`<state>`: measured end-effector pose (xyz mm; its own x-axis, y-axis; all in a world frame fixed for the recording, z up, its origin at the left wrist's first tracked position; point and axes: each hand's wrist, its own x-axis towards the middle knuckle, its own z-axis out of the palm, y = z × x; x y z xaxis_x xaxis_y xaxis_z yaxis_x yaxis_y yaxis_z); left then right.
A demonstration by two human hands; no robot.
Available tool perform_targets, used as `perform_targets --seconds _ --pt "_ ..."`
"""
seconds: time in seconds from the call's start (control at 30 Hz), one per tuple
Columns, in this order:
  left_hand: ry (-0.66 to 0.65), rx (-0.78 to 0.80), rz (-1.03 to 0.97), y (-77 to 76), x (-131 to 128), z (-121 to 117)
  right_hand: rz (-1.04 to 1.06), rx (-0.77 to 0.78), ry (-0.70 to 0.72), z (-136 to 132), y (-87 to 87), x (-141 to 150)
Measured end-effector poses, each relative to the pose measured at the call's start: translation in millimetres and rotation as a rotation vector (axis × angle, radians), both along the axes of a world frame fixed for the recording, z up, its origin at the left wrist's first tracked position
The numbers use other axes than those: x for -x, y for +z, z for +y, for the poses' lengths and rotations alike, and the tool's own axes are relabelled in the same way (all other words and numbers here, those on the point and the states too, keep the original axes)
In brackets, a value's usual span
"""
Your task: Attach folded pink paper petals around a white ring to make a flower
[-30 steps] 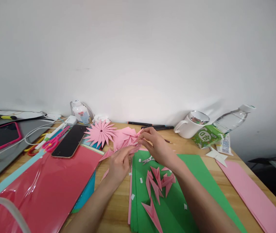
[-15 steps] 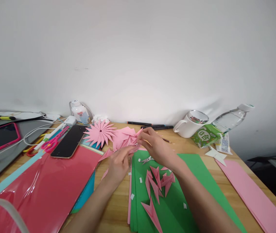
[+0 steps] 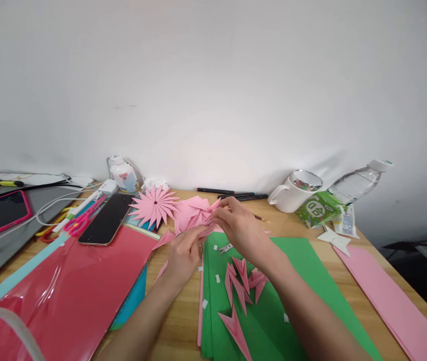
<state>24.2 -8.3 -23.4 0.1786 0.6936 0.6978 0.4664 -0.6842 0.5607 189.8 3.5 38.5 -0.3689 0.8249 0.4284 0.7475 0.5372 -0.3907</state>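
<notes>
My left hand (image 3: 185,250) is closed, its fingers pinching a folded pink paper piece (image 3: 206,230) partly hidden by the hands. My right hand (image 3: 236,223) is closed too, thumb and fingertips together at the same pink paper. Behind them lies a pile of folded pink paper (image 3: 190,213), beside a finished-looking pink paper star wheel (image 3: 155,203). Several folded pink pointed pieces (image 3: 236,331) are scattered on the green paper sheets (image 3: 296,255) below my right hand. Small scissors (image 3: 226,248) lie on the green sheets, partly covered by my right hand.
To the left are a black phone (image 3: 106,220), pink scissors (image 3: 84,218) and a red sheet pack (image 3: 74,291). A white mug (image 3: 292,195), green box (image 3: 316,209) and tilted water bottle (image 3: 360,184) stand at the right. Black pens (image 3: 243,196) lie along the wall.
My right hand has shifted slightly, covering more of the small scissors. My left hand stays almost where it was, and both still hold the pink paper.
</notes>
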Motion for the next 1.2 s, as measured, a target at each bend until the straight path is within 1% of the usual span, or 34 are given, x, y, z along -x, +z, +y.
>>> perform_targets --seconds 0.13,0.23,0.37,0.47,0.57,0.67,0.87,1.2 --pt "0.012 -0.024 0.003 -0.5 0 1 -0.116 -0.01 -0.03 -2 -1.3 -1" --pt "0.026 -0.022 0.02 -1.4 0 2 -0.229 0.001 -0.035 -6 3.4 0" --pt "0.027 -0.005 0.003 -2.1 0 3 -0.286 0.002 -0.047 -9 8.5 2" --pt "0.025 -0.013 -0.009 -2.3 0 3 -0.265 0.008 -0.039 -8 9.2 0" --pt "0.03 -0.014 -0.004 -2.4 0 3 -0.19 0.01 -0.019 -5 9.9 -2" --pt "0.029 0.012 -0.005 -2.2 0 3 -0.15 -0.018 -0.003 -5 10.8 -3" --pt "0.017 0.061 -0.031 -2.0 -1 2 -0.122 -0.084 0.102 -3 6.7 -5" --pt "0.007 0.106 -0.05 1.6 -1 1 -0.097 -0.108 0.156 2 1.0 -11"
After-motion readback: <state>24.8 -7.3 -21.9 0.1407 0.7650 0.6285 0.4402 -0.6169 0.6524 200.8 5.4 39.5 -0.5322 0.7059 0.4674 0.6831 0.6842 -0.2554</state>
